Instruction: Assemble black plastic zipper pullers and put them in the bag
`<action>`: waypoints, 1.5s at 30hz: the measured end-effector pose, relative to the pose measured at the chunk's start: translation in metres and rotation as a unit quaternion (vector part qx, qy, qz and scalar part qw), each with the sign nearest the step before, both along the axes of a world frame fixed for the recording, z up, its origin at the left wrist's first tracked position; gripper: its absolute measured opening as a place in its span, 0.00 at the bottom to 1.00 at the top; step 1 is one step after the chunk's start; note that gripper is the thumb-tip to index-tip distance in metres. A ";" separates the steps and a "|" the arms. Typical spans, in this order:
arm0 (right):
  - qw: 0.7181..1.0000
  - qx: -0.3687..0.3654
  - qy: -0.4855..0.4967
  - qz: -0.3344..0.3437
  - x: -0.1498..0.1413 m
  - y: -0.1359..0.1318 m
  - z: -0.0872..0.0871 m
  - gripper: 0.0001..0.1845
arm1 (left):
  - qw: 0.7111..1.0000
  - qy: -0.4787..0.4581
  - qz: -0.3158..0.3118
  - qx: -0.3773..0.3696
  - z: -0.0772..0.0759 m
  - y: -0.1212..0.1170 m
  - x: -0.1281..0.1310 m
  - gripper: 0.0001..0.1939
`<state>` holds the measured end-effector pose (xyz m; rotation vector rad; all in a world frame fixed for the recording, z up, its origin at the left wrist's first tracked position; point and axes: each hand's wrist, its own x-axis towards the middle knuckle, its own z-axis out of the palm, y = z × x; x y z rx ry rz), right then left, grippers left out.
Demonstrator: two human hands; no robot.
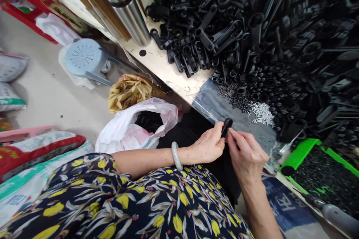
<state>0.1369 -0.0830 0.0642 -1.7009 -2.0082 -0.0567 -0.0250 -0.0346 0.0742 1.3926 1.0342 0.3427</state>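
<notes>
My left hand (pixel 210 145), a pale bangle on its wrist, is closed round a small black plastic part (pixel 226 125) just off the table's edge. The fingertips of my right hand (pixel 246 153) are pinched together against the lower side of that part; whatever they hold is too small or hidden to make out. Beyond the hands, on a grey mat (pixel 218 108), lie a heap of small silvery pins (pixel 262 114), tiny black pieces (pixel 238 101) and small brownish metal bits (pixel 226 90).
A large pile of black plastic parts (pixel 207 37) covers the table's far side. A green bin (pixel 288 162) of small black pieces stands at the right, near a grey-handled tool (pixel 339 218). Left of the table are a white bag (pixel 117 130), a yellow sack (pixel 126 95) and a blue stool (pixel 84 58).
</notes>
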 end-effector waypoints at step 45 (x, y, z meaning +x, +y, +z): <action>0.983 -0.080 -0.153 0.065 -0.013 -0.018 0.014 0.22 | 0.974 -0.167 0.019 -0.150 -0.013 0.009 -0.014 0.21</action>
